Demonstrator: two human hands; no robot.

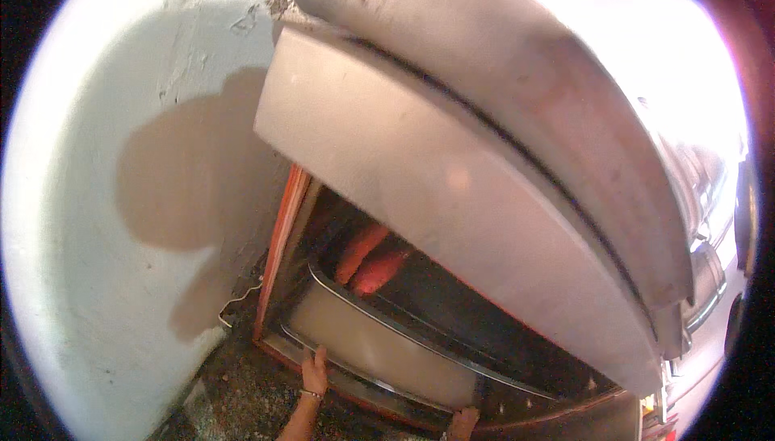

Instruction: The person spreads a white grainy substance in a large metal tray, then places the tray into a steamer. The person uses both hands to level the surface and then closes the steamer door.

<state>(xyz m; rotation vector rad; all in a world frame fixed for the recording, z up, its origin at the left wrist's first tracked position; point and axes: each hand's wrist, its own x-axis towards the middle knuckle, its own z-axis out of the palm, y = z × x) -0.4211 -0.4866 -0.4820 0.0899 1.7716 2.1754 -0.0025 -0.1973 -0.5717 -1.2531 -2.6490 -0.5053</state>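
Note:
Low in the head view, a wide shallow tray (375, 338) with a pale flat bottom and shiny metal rims sits in the opening of a cabinet. My left hand (315, 369) grips its near rim toward the left end, a bracelet at the wrist. My right hand (463, 421) is on the same rim near the right end, partly cut off by the picture's bottom edge. Behind the tray, in the dark interior, lie two long reddish objects (378, 271); what they are I cannot tell.
A broad metal panel (436, 175) overhangs the opening, with a thick metal slab (514, 60) above it. The cabinet's reddish side edge (281, 247) stands near a peeling wall (121, 296). A pale cord (233, 305) hangs between them. The dark floor (236, 386) looks rough.

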